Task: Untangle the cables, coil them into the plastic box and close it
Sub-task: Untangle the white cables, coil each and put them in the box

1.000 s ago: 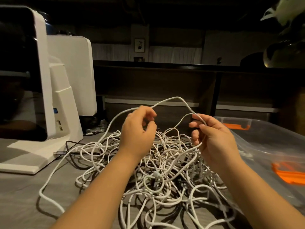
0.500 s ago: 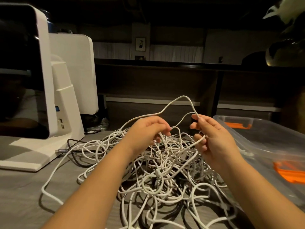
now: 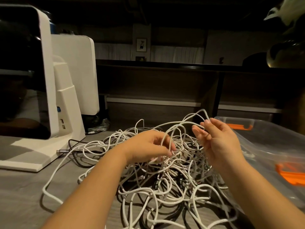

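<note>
A big tangle of white cables [image 3: 166, 184] lies heaped on the grey table [image 3: 21, 195], with a few dark cables mixed in. My left hand [image 3: 148, 146] is low on the heap, its fingers curled among the strands and pinching white cable. My right hand [image 3: 217, 139] is raised beside it, palm towards me, fingers fairly straight, with a lifted loop of white cable [image 3: 196, 116] hooked over its fingertips. The clear plastic box [image 3: 270, 138] with orange latches stands at the right, partly behind my right arm.
A white monitor on a stand [image 3: 41, 90] takes up the left side, with a second white screen [image 3: 77, 73] behind it. A dark cable with a plug [image 3: 72, 149] runs from the stand's base. Dark shelving stands behind the table.
My left hand has dropped from the raised loop down into the heap. My right hand has opened its fingers somewhat, and the loop now hangs lower over its fingertips.
</note>
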A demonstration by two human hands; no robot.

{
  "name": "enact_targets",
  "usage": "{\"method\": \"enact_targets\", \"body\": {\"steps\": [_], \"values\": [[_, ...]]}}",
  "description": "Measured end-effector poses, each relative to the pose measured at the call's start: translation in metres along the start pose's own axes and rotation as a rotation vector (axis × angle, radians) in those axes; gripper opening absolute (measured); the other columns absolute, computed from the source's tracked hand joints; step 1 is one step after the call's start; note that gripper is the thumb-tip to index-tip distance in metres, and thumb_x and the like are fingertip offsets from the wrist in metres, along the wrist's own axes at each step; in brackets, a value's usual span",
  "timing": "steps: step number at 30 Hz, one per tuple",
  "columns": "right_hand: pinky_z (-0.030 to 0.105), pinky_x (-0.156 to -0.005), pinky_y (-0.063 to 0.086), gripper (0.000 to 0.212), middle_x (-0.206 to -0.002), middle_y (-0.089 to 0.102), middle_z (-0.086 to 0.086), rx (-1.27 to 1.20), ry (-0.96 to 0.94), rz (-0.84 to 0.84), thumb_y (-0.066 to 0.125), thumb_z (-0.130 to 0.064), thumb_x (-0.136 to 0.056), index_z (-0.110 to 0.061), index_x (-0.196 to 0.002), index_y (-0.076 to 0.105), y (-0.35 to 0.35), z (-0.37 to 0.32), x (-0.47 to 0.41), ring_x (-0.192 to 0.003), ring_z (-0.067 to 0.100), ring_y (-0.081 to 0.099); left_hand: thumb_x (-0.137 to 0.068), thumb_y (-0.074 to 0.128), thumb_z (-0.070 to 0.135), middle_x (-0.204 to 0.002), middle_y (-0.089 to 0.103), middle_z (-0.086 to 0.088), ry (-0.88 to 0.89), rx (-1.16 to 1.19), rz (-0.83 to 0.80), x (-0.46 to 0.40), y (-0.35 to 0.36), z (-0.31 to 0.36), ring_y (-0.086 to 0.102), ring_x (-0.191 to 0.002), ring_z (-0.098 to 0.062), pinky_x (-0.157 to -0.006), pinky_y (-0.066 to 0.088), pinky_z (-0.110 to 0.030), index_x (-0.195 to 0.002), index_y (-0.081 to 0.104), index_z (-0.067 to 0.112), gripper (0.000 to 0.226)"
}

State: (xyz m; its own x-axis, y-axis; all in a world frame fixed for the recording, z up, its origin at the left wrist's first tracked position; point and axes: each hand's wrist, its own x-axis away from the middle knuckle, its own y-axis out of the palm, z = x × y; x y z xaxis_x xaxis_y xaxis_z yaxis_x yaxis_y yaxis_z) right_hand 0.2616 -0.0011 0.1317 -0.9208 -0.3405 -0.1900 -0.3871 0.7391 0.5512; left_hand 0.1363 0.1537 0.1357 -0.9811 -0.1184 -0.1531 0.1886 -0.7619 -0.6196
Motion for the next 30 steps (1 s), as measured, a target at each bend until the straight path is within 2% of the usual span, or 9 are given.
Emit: {"method": "enact_targets", "body": {"steps": [3, 6, 10, 12, 15, 19, 23, 27, 30], "values": [[0.03, -0.089, 0.054, 0.061, -0.142, 0.041, 0.008, 0.548, -0.225, -0.018, 0.061, -0.013, -0.095, -0.019, -0.148, 0.033, -0.003, 0.003, 0.003, -0.111, 0.016, 0.058, -0.102, 0.053, 0.028, -0.084, 0.071, 0.011, -0.015, 0.196, 0.183, -0.003, 0.003, 0.005, 0.066, -0.072, -0.004, -0.063, 0.054, -0.019, -0.103, 0.071, 0.028, 0.018], [0.036, -0.112, 0.037, 0.061, -0.148, 0.023, -0.002, 1.065, -0.547, -0.099, 0.065, -0.015, -0.092, -0.023, -0.146, 0.037, -0.004, 0.01, 0.009, -0.134, 0.015, 0.034, -0.106, 0.043, 0.032, -0.077, 0.066, 0.007, -0.052, 0.368, 0.265, -0.004, 0.007, 0.008, 0.061, -0.061, -0.005, -0.055, 0.052, -0.022, -0.106, 0.07, 0.028, 0.027], [0.025, -0.11, 0.031, 0.044, -0.138, 0.034, -0.015, 1.119, -0.888, -0.271, 0.06, -0.009, -0.089, -0.024, -0.129, 0.054, -0.002, 0.011, 0.013, -0.129, 0.004, 0.029, -0.106, 0.044, 0.03, -0.077, 0.063, 0.003, -0.046, 0.509, 0.259, -0.008, 0.014, 0.008, 0.055, -0.058, -0.007, -0.052, 0.046, -0.023, -0.105, 0.071, 0.027, 0.027], [0.018, -0.109, 0.026, 0.048, -0.136, 0.043, -0.016, 1.159, -1.006, -0.397, 0.055, -0.005, -0.082, -0.024, -0.126, 0.059, -0.002, 0.008, 0.014, -0.13, 0.005, 0.033, -0.106, 0.044, 0.03, -0.073, 0.059, 0.005, -0.055, 0.528, 0.244, -0.009, 0.018, 0.009, 0.05, -0.056, -0.006, -0.049, 0.04, -0.02, -0.102, 0.072, 0.026, 0.028], [0.017, -0.108, 0.029, 0.054, -0.13, 0.055, -0.012, 1.206, -1.026, -0.639, 0.05, 0.002, -0.07, -0.023, -0.116, 0.064, -0.002, 0.009, 0.014, -0.128, 0.008, 0.042, -0.108, 0.041, 0.025, -0.068, 0.055, 0.006, -0.057, 0.531, 0.263, -0.011, 0.023, 0.009, 0.046, -0.054, -0.006, -0.048, 0.036, -0.019, -0.105, 0.068, 0.02, 0.028], [0.018, -0.087, 0.042, 0.047, -0.112, 0.051, -0.012, 1.172, -0.934, -0.609, 0.049, 0.011, -0.066, -0.024, -0.097, 0.057, -0.006, 0.006, 0.007, -0.106, 0.012, 0.051, -0.107, 0.042, 0.024, -0.066, 0.048, 0.005, -0.081, 0.599, 0.468, -0.017, 0.018, 0.007, 0.039, -0.049, -0.005, -0.043, 0.031, -0.017, -0.107, 0.066, 0.016, 0.025], [0.015, -0.093, 0.034, 0.046, -0.109, 0.058, -0.022, 1.451, -0.791, -0.815, 0.058, 0.006, -0.078, -0.031, -0.104, 0.069, -0.016, -0.001, -0.003, -0.111, 0.005, 0.046, -0.107, 0.037, 0.02, -0.07, 0.046, 0.001, -0.108, 0.704, 0.637, -0.019, 0.012, 0.006, 0.037, -0.047, -0.007, -0.038, 0.028, -0.017, -0.107, 0.063, 0.017, 0.027], [0.026, -0.092, 0.043, 0.021, -0.11, 0.064, -0.024, 1.517, -0.804, -0.888, 0.073, -0.021, -0.086, -0.034, -0.103, 0.074, -0.019, 0.003, -0.007, -0.109, 0.008, 0.049, -0.107, 0.038, 0.017, -0.085, 0.061, 0.0, -0.121, 0.574, 0.707, -0.019, 0.013, 0.005, 0.051, -0.056, -0.008, -0.044, 0.04, -0.019, -0.111, 0.064, 0.022, 0.027], [0.018, -0.084, 0.044, 0.014, -0.095, 0.069, -0.023, 1.353, -0.867, -0.774, 0.073, -0.021, -0.087, -0.03, -0.097, 0.075, -0.02, 0.004, -0.008, -0.099, 0.003, 0.056, -0.106, 0.042, 0.012, -0.107, 0.064, 0.005, -0.065, 0.444, 0.739, -0.02, 0.015, 0.001, 0.062, -0.081, -0.007, -0.066, 0.059, -0.027, -0.114, 0.063, 0.028, 0.028]]}}
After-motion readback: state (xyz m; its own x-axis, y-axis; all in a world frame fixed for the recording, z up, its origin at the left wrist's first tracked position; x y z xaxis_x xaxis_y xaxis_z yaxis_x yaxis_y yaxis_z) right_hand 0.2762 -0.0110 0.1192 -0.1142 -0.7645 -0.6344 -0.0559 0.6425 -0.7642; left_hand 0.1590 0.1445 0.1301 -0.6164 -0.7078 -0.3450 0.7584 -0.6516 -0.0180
